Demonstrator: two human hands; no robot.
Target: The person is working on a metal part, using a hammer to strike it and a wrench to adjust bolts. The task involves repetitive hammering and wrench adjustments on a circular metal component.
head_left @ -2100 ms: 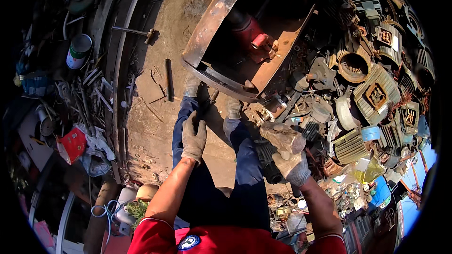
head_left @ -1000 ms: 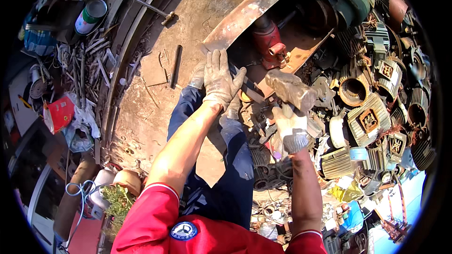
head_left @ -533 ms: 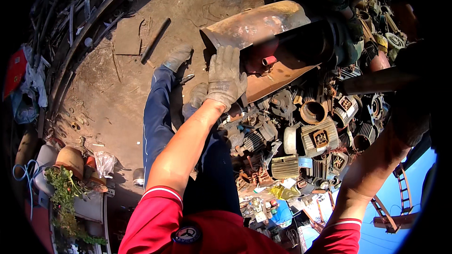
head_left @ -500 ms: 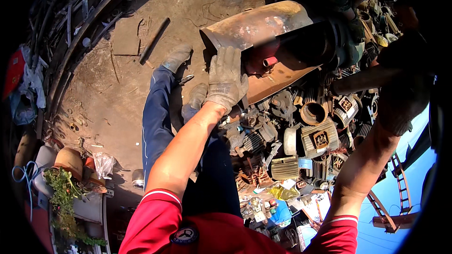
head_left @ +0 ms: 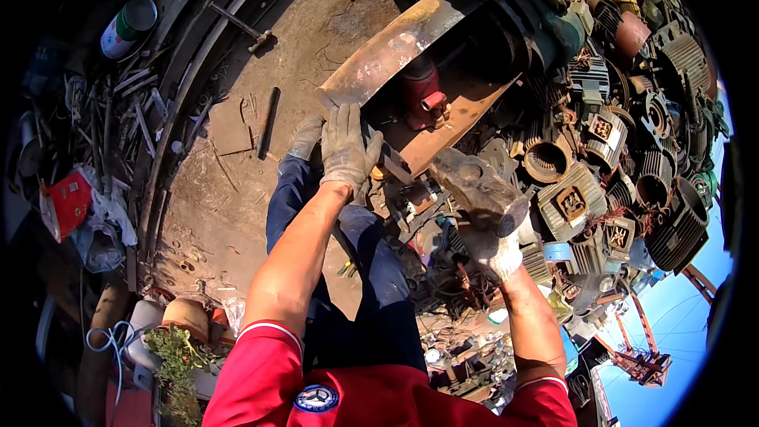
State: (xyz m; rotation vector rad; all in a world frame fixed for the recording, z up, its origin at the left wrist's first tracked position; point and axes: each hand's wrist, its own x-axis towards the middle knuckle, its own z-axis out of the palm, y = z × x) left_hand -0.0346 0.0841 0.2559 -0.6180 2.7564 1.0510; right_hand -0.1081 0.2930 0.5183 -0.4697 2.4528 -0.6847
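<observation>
My left hand (head_left: 345,150), in a dirty grey work glove, lies with fingers stretched out against the near end of a rusty curved metal casing (head_left: 387,55). Inside the casing, partly in shadow, sits a red metal part (head_left: 419,95) with a short pipe stub. In my right hand (head_left: 496,253), which wears a pale knit glove, is a heavy hammer (head_left: 482,186). Its blocky, worn head faces up toward me and hides most of the handle. The head hangs just right of the casing's lower edge.
Old motor housings (head_left: 573,202) are heaped on the right. A dark bar (head_left: 269,122) and another hammer (head_left: 257,38) lie on the dirt ground (head_left: 205,221) at the left. Scrap strips, a can (head_left: 130,25) and a potted plant (head_left: 175,364) line the far left.
My right hand has brought the hammer down from high on the right to beside the casing. The left hand stays flat at the casing's end; the whole view has shifted.
</observation>
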